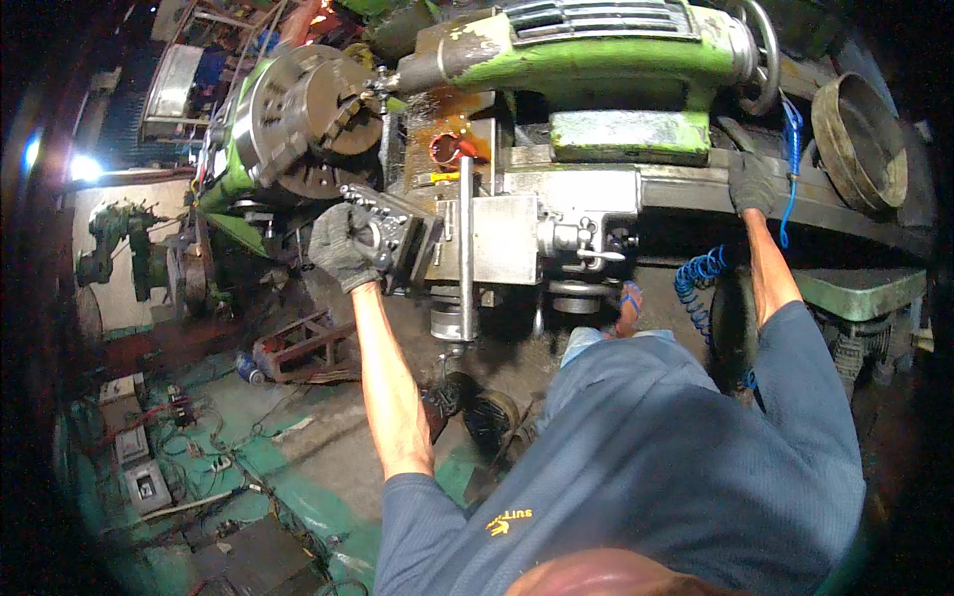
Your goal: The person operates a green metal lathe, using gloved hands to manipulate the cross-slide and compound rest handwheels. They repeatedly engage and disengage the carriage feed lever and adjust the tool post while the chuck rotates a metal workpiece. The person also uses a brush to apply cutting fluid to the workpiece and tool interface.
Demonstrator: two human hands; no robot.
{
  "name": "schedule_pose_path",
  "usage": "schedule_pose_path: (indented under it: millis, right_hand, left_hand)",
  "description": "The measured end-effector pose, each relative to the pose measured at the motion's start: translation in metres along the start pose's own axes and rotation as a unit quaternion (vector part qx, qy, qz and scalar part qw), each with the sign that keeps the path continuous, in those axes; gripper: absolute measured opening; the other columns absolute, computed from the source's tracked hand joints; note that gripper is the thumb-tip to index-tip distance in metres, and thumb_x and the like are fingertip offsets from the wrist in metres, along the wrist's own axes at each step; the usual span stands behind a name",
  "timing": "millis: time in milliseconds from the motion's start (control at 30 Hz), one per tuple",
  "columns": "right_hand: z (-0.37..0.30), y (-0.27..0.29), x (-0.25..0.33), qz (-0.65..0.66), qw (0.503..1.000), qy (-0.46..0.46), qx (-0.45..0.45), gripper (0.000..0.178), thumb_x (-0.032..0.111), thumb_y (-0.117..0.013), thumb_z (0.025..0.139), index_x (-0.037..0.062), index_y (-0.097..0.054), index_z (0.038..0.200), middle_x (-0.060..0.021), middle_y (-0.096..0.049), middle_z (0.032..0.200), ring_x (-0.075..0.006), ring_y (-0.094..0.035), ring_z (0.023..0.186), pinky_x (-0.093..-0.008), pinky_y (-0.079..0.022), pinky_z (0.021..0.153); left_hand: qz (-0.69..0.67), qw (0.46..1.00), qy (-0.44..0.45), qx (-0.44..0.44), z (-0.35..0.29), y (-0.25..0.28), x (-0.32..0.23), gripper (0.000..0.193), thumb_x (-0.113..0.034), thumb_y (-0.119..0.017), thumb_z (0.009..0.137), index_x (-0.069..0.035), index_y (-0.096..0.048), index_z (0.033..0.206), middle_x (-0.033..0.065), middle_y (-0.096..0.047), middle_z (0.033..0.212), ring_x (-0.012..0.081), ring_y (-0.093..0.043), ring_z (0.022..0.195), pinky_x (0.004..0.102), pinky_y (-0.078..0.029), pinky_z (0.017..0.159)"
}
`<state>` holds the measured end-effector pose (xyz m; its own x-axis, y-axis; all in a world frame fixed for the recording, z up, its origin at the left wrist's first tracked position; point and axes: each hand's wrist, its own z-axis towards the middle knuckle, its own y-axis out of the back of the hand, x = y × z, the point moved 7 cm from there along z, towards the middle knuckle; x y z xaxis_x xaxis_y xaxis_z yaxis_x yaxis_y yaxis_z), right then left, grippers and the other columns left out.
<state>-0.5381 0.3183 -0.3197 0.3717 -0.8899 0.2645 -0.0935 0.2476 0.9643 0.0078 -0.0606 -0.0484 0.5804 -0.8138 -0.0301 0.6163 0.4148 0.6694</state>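
Note:
My left hand point(345, 246), in a grey knit glove, is closed around part of the dark tool post point(405, 238) on a metal lathe. My right hand point(752, 183), also gloved, is at the lathe bed, closed around the lower end of a dark lever point(733, 131); its fingertips are hidden. To the upper left sits the lathe chuck point(338, 104), which looks blurred as if spinning. A green tailstock point(616, 55) lies along the top, pointing at the chuck. A bare metal bar point(466, 248) stretches across the carriage point(502, 238) between my hands.
A red cup point(447, 149) stands behind the carriage. Right of my right hand are a round metal pan point(860, 144) and a coiled blue hose point(701, 283). Lower left, a rusty metal frame point(308, 346) and several cables lie on the floor. A handwheel point(763, 55) sits at the tailstock's end.

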Motion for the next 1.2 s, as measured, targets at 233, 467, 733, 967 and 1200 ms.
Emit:
schedule_pose_path:
  millis: [233, 467, 733, 967, 1200]
  right_hand:
    - [0.012, -0.023, -0.016, -0.008, 0.999, 0.045, 0.0, 0.044, 0.045, -0.043, 0.096, 0.0124, -0.067, 0.114, -0.02, -0.065, 0.117, -0.0426, -0.06, 0.106, -0.0524, -0.047, 0.09]
    - [0.008, -0.019, -0.013, 0.007, 0.999, -0.002, 0.052, 0.046, 0.049, -0.04, 0.099, 0.0131, -0.064, 0.115, -0.0216, -0.062, 0.12, -0.0438, -0.06, 0.107, -0.0529, -0.047, 0.09]
    - [0.006, -0.016, -0.01, -0.013, 0.999, 0.04, -0.002, 0.043, 0.047, -0.043, 0.099, 0.0131, -0.066, 0.111, -0.0209, -0.065, 0.114, -0.044, -0.062, 0.102, -0.0519, -0.048, 0.088]
    - [0.007, -0.016, -0.012, -0.001, 0.999, 0.034, -0.03, 0.041, 0.045, -0.046, 0.097, 0.0116, -0.068, 0.105, -0.0214, -0.066, 0.107, -0.0445, -0.062, 0.098, -0.0532, -0.048, 0.084]
    - [0.005, -0.009, -0.007, 0.008, 0.998, 0.049, -0.032, 0.042, 0.048, -0.046, 0.097, 0.0128, -0.067, 0.107, -0.0228, -0.066, 0.105, -0.0451, -0.062, 0.097, -0.0549, -0.048, 0.083]
  left_hand:
    - [-0.094, 0.989, 0.11, -0.005, -0.007, -0.008, 0.025, 0.02, -0.016, -0.066, 0.073, -0.007, -0.073, 0.09, 0.0102, -0.071, 0.088, 0.0279, -0.069, 0.08, 0.0374, -0.055, 0.075]
    - [-0.179, 0.965, 0.187, -0.035, -0.018, -0.015, 0.036, 0.024, -0.021, -0.067, 0.069, -0.009, -0.07, 0.09, 0.0103, -0.07, 0.088, 0.0298, -0.068, 0.081, 0.0398, -0.054, 0.074]
    - [-0.232, 0.944, 0.23, -0.035, -0.018, -0.016, 0.035, 0.022, -0.019, -0.067, 0.07, -0.009, -0.07, 0.089, 0.0097, -0.07, 0.088, 0.0284, -0.068, 0.079, 0.0389, -0.053, 0.072]
    - [-0.297, 0.906, 0.296, -0.05, -0.019, -0.019, 0.037, 0.022, -0.017, -0.069, 0.07, -0.008, -0.072, 0.09, 0.0096, -0.07, 0.087, 0.0279, -0.068, 0.08, 0.0379, -0.054, 0.073]
    - [-0.187, 0.962, 0.193, -0.041, -0.014, -0.012, 0.033, 0.02, -0.016, -0.069, 0.071, -0.008, -0.072, 0.089, 0.0094, -0.071, 0.088, 0.0279, -0.068, 0.081, 0.0379, -0.054, 0.074]
